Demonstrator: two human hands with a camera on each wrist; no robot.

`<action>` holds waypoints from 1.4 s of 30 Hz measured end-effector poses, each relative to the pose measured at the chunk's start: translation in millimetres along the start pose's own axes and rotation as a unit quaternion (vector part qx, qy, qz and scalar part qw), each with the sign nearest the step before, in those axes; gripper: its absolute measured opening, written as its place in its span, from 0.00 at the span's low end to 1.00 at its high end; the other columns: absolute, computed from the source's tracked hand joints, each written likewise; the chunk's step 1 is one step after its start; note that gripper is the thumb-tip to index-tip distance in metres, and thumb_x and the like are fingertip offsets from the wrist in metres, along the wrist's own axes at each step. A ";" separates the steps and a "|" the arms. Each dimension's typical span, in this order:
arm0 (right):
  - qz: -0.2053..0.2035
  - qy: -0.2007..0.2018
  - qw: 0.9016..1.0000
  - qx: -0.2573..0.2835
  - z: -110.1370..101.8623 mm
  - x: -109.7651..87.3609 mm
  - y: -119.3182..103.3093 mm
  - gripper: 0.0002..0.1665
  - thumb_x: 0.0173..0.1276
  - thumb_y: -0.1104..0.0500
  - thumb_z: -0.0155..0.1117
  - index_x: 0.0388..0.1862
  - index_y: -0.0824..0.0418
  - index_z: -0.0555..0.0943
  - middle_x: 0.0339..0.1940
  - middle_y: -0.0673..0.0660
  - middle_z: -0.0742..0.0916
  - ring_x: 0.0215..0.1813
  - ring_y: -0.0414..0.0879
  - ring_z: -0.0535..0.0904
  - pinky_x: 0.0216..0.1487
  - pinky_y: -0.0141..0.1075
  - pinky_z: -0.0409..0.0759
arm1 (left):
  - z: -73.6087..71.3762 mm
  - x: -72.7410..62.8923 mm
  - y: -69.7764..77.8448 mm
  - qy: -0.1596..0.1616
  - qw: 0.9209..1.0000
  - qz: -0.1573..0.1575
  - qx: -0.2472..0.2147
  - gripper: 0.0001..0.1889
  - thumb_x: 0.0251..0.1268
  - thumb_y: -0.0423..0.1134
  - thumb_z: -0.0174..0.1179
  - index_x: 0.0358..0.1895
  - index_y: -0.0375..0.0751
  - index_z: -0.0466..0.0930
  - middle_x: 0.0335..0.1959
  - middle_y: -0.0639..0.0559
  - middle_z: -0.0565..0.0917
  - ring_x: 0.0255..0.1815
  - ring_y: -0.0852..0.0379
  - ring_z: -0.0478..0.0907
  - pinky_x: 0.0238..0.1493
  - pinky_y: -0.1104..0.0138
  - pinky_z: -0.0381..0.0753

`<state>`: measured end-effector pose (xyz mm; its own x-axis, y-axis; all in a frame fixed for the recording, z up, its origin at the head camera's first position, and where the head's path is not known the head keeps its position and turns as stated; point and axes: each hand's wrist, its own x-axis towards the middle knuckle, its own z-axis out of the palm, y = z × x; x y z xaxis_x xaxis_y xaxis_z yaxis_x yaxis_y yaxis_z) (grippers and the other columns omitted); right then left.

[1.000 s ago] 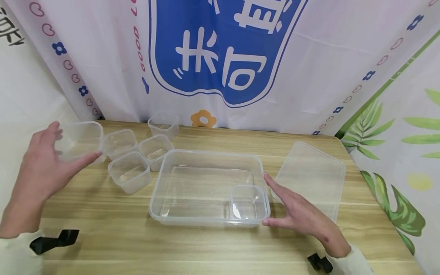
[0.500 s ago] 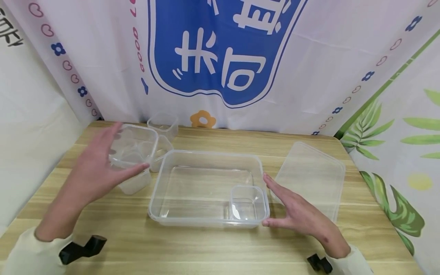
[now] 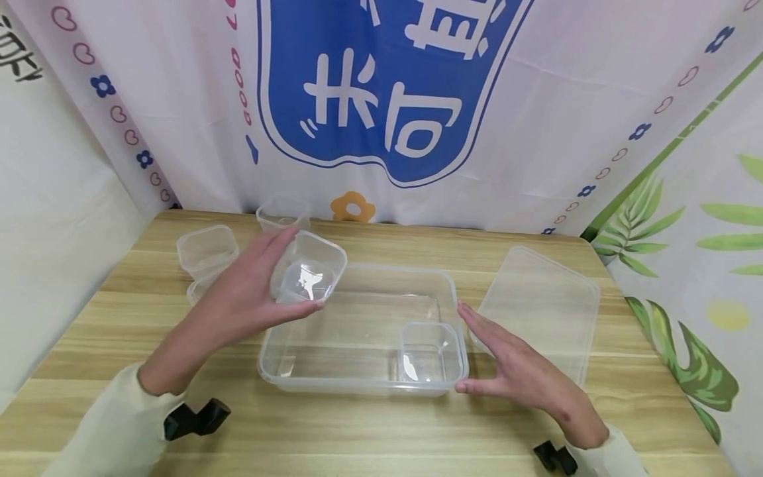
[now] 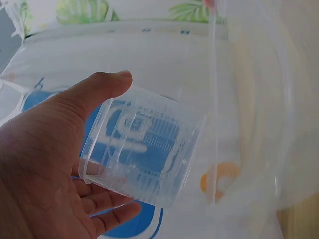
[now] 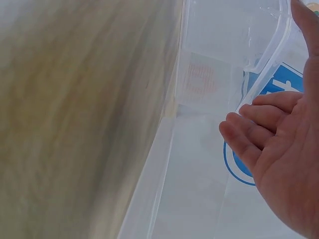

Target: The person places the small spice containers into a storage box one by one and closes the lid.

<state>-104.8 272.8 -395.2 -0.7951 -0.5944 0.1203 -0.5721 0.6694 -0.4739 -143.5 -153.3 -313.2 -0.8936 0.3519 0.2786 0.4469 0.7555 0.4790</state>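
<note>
One small cup [image 3: 312, 268] hangs tilted over the far left of the large container [image 3: 346, 338], pinched by the left hand [image 3: 250, 291], apparently leaving its base free; the right hand [image 3: 515, 366], fingers extended, touches the container's right end, probably steadying it.

Left hand [image 4: 52, 144] pinching small clear tub [image 4: 144, 149], tilted (I can see the cloth [image 4: 164, 55]'s blue print [image 4: 130, 226] through it). Larger clear box [image 4: 254, 99] alongside, blurry.
</note>
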 end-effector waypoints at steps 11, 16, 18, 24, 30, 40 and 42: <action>-0.021 0.011 1.000 -0.014 -0.6 0.3 -0.3 0.67 0.60 0.33 0.75 0.86 0.58 0.50 0.83 0.58 0.58 0.78 0.58 0.62 0.72 0.58 0.64 | 26.1 25.4 18.5 -0.087 0.996 0.009 0.005 0.61 0.52 0.64 0.75 0.82 0.38 0.52 0.79 0.38 0.60 0.77 0.37 0.59 0.69 0.38 0.66; -0.021 0.011 1.000 -0.016 -1.6 0.0 -0.5 0.67 0.61 0.33 0.75 0.86 0.58 0.50 0.83 0.58 0.58 0.78 0.58 0.62 0.73 0.56 0.64 | 35.5 37.1 23.8 -0.115 0.993 0.012 -0.009 0.61 0.52 0.63 0.75 0.83 0.40 0.51 0.80 0.39 0.58 0.78 0.38 0.58 0.71 0.40 0.65; -0.020 0.008 1.000 -0.014 -1.6 0.2 -0.6 0.67 0.61 0.33 0.74 0.86 0.58 0.49 0.83 0.58 0.58 0.78 0.57 0.62 0.73 0.56 0.64 | 40.1 40.7 25.4 -0.127 0.992 0.010 -0.016 0.61 0.52 0.63 0.75 0.83 0.40 0.51 0.80 0.39 0.58 0.78 0.38 0.58 0.71 0.41 0.65; -0.020 0.006 1.000 -0.017 -1.3 -0.1 -0.4 0.67 0.62 0.33 0.74 0.86 0.58 0.49 0.83 0.61 0.59 0.78 0.58 0.62 0.73 0.57 0.64 | 57.1 51.7 28.8 -0.153 0.988 0.023 -0.023 0.60 0.51 0.63 0.75 0.82 0.39 0.52 0.77 0.40 0.63 0.71 0.41 0.68 0.67 0.46 0.73; -0.018 0.002 1.000 -0.014 -1.5 0.3 -1.0 0.67 0.62 0.33 0.74 0.86 0.58 0.48 0.83 0.61 0.58 0.78 0.58 0.62 0.73 0.55 0.64 | 67.3 59.5 33.3 -0.182 0.983 0.031 -0.021 0.59 0.53 0.62 0.74 0.83 0.42 0.52 0.72 0.45 0.65 0.56 0.48 0.78 0.53 0.54 0.82; -0.016 0.002 1.000 -0.006 -2.5 0.2 -1.7 0.67 0.62 0.34 0.74 0.86 0.57 0.48 0.83 0.62 0.59 0.77 0.58 0.63 0.72 0.56 0.65 | 70.9 74.4 42.6 -0.207 0.976 0.059 -0.031 0.57 0.54 0.55 0.73 0.82 0.36 0.51 0.72 0.41 0.66 0.64 0.47 0.73 0.63 0.53 0.77; -0.014 0.001 1.000 -0.004 -2.3 0.2 -2.0 0.67 0.62 0.34 0.74 0.86 0.57 0.48 0.83 0.62 0.59 0.77 0.58 0.63 0.72 0.56 0.65 | 71.5 77.3 42.4 -0.210 0.975 0.070 -0.030 0.56 0.54 0.54 0.73 0.82 0.34 0.52 0.73 0.40 0.66 0.68 0.46 0.70 0.67 0.53 0.73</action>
<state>-104.3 272.4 -392.2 -0.7787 -0.6127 0.1355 -0.5964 0.6557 -0.4629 -196.6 -54.6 -330.8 -0.7559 0.6545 -0.0146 0.5566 0.6543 0.5119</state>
